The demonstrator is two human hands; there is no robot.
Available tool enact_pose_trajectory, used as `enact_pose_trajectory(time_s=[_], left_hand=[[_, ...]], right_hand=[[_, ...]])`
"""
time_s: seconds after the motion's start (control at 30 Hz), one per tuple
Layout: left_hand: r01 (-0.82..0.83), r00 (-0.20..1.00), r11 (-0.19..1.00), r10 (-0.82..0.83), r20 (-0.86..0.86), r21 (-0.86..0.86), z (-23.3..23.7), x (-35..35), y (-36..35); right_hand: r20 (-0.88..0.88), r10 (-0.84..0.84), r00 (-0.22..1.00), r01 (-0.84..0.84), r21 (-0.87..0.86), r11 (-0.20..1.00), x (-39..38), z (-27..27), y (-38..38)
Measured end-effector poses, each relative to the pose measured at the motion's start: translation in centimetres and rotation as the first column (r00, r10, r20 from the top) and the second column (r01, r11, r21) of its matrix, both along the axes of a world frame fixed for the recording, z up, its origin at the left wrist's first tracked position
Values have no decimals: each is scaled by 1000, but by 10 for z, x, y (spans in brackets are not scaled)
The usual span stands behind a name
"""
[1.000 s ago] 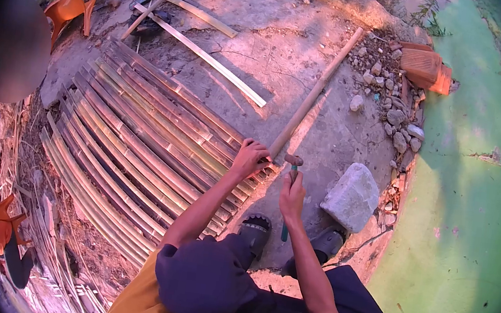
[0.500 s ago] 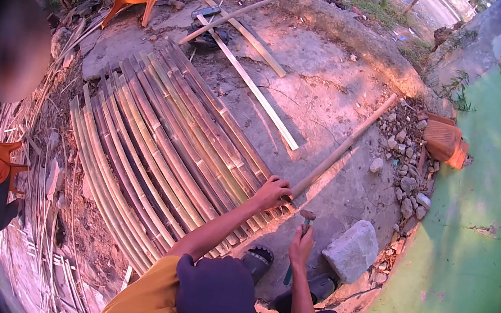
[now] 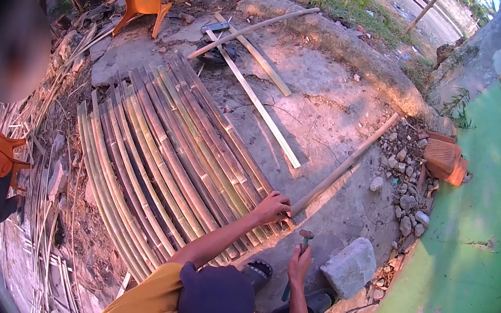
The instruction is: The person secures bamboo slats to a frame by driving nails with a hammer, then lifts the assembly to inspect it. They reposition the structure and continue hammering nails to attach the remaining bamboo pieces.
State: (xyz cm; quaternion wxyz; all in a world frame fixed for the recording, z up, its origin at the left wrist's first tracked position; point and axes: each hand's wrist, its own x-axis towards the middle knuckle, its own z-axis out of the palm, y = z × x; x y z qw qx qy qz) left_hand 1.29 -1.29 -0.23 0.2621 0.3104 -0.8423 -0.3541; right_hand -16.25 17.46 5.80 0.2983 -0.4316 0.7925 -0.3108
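Head | right grip (image 3: 298, 264) clamping hammer (image 3: 306, 234) | left grip (image 3: 273, 208) by bamboo (image 3: 182, 164); underside hidden, can't tell

Outdoors, a rough, cracked grey concrete floor (image 3: 314, 123) spreads out, warm pinkish sunlight lying over it in patches with bluish shade between. Along its far edge runs 1 low, uneven stone-like ledge (image 3: 338, 53), with green grass (image 3: 338, 6) beyond. Near the far left corner stands 1 orange plastic chair (image 3: 144, 3). On the right stretches 1 large, faded green-painted surface (image 3: 431, 266), wall or paving being hard to tell; beside it lie loose grey stones (image 3: 407, 202) and 1 ridged orange block (image 3: 442, 160).
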Motion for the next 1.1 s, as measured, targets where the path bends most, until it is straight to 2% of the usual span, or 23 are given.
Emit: enact_pose_trajectory(time_s=[0.2,0.3,0.37,0.43,0.47,0.53,0.8,0.87,0.93,1.0,1.1], left_hand=[[4,1000,1000,-4,29,-27,2,1,-2],[25,1000,1000,-25,-11,-2,6,3,-2],[49,999,999,-49,12,-22,13,6,-7],[-16,993,991,32,118,-136,15,7,-11],[1,994,992,13,109,-128,13,6,-15],[-97,968,972,142,209,-212,8,7,-15],[-37,954,997,54,294,-62,8,6,-25],[-25,933,998,44,357,-58,5,4,-25],[-16,927,999,33,375,-46,2,3,-27],[5,882,1000,-6,471,3,1,0,-30],[16,861,999,-32,507,36,1,-2,-31]], right_hand=[[-10,10,1000,-10,-4,1000,1,4,-1],[-5,9,1000,-9,-3,1000,3,4,-3],[-22,-32,999,32,23,999,2,9,-2],[19,-13,1000,12,10,1000,1,4,-2],[10,-31,999,31,17,999,-1,0,-4],[5,-16,1000,16,-5,1000,0,-1,-4],[16,-10,1000,10,10,1000,11,12,-20],[59,20,998,-16,-68,998,15,13,-23],[65,27,998,-24,-44,999,18,18,-28],[70,36,997,-34,-26,999,22,21,-32],[108,25,994,-17,-73,997,26,21,-36]])
